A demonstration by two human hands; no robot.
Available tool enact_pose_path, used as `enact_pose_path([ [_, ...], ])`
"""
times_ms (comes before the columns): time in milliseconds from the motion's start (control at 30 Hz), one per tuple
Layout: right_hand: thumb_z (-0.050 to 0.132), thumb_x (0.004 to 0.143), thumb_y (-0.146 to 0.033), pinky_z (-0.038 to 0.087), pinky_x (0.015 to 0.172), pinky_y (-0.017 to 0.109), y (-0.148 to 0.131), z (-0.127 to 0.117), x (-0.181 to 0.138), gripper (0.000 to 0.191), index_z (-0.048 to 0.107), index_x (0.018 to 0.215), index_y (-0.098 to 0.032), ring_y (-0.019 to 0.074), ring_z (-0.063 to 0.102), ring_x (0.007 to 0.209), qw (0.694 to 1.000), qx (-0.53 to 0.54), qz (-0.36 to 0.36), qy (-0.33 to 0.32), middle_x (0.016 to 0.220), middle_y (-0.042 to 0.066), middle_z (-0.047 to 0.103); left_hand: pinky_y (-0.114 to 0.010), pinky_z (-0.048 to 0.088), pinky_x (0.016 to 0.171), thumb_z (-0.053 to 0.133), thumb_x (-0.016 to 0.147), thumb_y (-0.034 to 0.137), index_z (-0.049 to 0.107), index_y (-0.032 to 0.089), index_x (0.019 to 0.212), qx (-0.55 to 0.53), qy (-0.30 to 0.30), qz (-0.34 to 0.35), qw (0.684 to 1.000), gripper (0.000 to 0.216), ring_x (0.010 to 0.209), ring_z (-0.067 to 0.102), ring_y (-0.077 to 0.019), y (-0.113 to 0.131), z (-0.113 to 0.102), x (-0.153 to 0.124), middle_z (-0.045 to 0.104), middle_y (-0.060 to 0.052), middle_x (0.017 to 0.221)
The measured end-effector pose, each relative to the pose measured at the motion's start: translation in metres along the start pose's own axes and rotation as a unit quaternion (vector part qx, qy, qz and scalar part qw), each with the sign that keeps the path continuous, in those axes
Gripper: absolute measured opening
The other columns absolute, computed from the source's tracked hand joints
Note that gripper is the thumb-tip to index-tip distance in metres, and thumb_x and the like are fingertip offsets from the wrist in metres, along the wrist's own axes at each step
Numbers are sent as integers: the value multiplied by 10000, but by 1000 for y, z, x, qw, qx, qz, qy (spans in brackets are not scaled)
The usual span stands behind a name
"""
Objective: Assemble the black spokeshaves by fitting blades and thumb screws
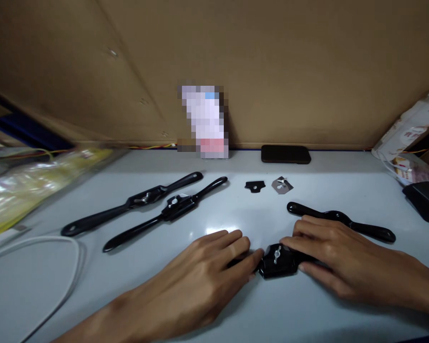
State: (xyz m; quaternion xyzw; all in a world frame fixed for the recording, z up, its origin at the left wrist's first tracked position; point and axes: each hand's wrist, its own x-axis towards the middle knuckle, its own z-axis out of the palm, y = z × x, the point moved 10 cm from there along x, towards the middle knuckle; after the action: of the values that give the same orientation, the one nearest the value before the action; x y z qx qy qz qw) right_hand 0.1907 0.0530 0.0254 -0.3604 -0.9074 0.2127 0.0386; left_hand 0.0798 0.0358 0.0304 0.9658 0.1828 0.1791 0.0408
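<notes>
A black spokeshave (pixel 279 262) lies low over the table's front, its thumbscrew facing up. My left hand (pixel 214 271) is closed around its left handle, and my right hand (pixel 338 257) grips the right one; both handles are mostly hidden. Just behind my right hand rests a black spokeshave body (pixel 338 216) with no blade on it. Further back are a small black cap plate (pixel 255 186) and a grey metal blade (pixel 280 187) with a small silver screw on top. Two more spokeshaves with their fittings on, one behind (pixel 152 196) and one in front (pixel 178 208), lie slanted to the left.
A dark phone (pixel 286 154) lies against the cardboard wall (pixel 271 71), near a blurred-out upright item (pixel 209 124). Yellowish plastic bags (pixel 50 186) and a white cable (pixel 76 257) occupy the left. At right are a bottle (pixel 411 126) and a black object (pixel 425 200).
</notes>
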Motion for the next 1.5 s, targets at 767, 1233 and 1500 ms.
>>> enact_pose_path([
  [767,462,951,-62,474,671,297,-25,-11,-4,344,697,1171,-182,173,575,760,991,16,-70,111,862,47,643,-323,472,599,471,952,68,628,132,990,17,13,7,1000,174,693,538,-194,2,2,0,602,-43,809],
  [1233,419,911,-27,449,637,325,-20,-20,-8,295,692,894,-139,195,539,724,978,-76,-62,183,793,71,620,-334,518,623,446,966,72,619,104,1135,25,9,13,1000,244,718,585,-208,4,0,1,630,-57,818],
  [1500,457,948,-65,440,690,327,-17,-15,-4,273,685,1076,-141,199,561,777,983,-78,-54,159,860,67,632,-332,524,616,403,1012,107,615,115,1129,26,10,7,1000,242,701,579,-201,3,1,2,627,-51,815],
])
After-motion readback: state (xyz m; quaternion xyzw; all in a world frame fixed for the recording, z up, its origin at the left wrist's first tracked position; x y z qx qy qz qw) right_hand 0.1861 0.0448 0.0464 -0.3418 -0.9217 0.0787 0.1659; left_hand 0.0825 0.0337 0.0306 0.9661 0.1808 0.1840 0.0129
